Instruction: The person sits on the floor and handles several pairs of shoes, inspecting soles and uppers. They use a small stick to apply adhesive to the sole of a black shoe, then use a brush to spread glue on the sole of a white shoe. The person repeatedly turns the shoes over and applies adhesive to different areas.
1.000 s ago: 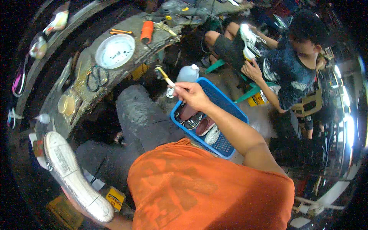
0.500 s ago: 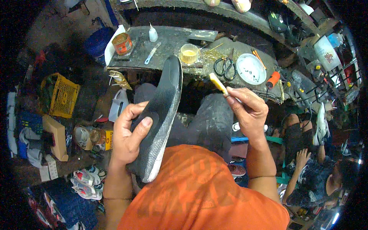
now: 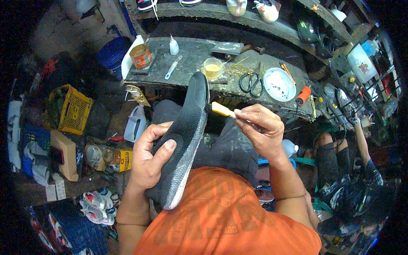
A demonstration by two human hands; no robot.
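My left hand point(image 3: 148, 159) is closed round a black, textured shoe sole point(image 3: 189, 123) with a pale edge along its right side. The sole is tilted, toe end up towards the bench and heel end near my orange shirt. My right hand point(image 3: 264, 127) pinches a small applicator with a yellow tip point(image 3: 221, 109). That tip is at the right edge of the sole, near its toe end; whether the two touch I cannot tell. On the bench beyond them stands a clear cup of yellowish liquid point(image 3: 212, 68).
The workbench point(image 3: 193, 51) holds an orange tin point(image 3: 140, 56), a white nozzle bottle point(image 3: 174, 46), a knife point(image 3: 173, 68), black scissors point(image 3: 251, 84) and a white bowl point(image 3: 279, 84). A yellow crate point(image 3: 76, 109) and shoes point(image 3: 98, 206) lie to the left. Another person's legs point(image 3: 333, 159) show at right.
My right hand has brought the yellow tip left and down to the sole's edge. The sole has shifted slightly right and down in the view. The person at right has moved.
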